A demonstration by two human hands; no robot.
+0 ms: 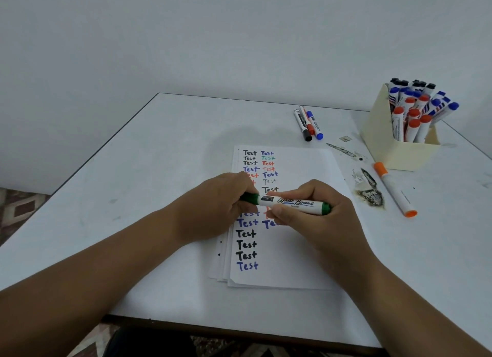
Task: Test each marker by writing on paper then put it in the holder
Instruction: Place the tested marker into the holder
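Above the middle of the paper [290, 250], a green marker [288, 203] is held level between both hands, its long axis running almost straight left to right, tipped only slightly down at the right. The left hand [213, 207] has its fingers curled round the green cap end, and the right hand [319, 218] wraps the white barrel from behind, thumb underneath, the green tail plug poking out past its fingers. So each hand grips one end of the same marker, and the two are close together with just the printed label showing between them.

That line-up is what the next move depends on. Judging by the grips, the cap would come off, or go on, by a pull or push along the barrel's length, leftward for the left hand, with the right holding the body. Whether the cap is seated or already loosened cannot be told.

The sheet under the hands carries two columns of "Test" words in black, blue, red and green. The holder [378, 133] stands at the far right of the desk [133, 170], well apart from the hands and nearer the right one, already packed with markers. Three loose markers [308, 123] lie beyond the paper, and an orange marker [395, 190] lies just beside the holder.
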